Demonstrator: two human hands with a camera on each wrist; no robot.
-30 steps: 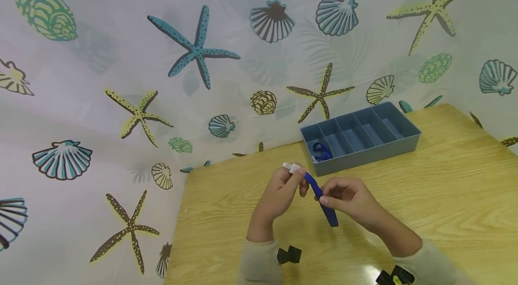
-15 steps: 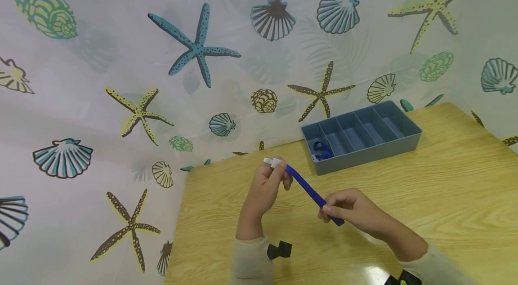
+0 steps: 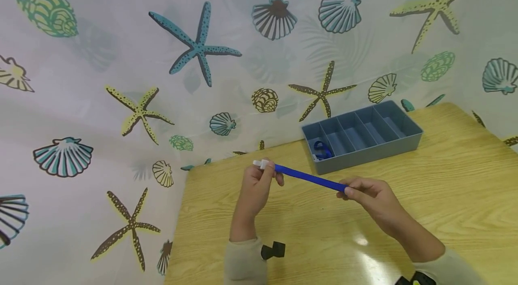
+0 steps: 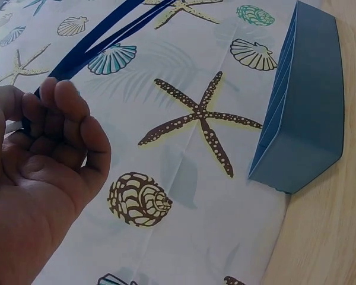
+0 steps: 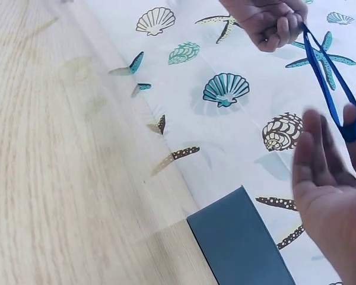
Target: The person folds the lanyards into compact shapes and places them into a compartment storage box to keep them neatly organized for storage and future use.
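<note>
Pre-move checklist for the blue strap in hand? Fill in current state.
1. Left hand grips one end, by the white piece: ok.
2. Right hand holds the opposite end: ok.
3. Blue strap drawn out straight between hands: ok.
4. White piece fastened: cannot tell, fingers partly cover it.
5. A hand free: not ok, both hold the strap.
6. Tray upright on the table: ok.

No text, label, brand, number or sign is showing legibly in any of the three views.
</note>
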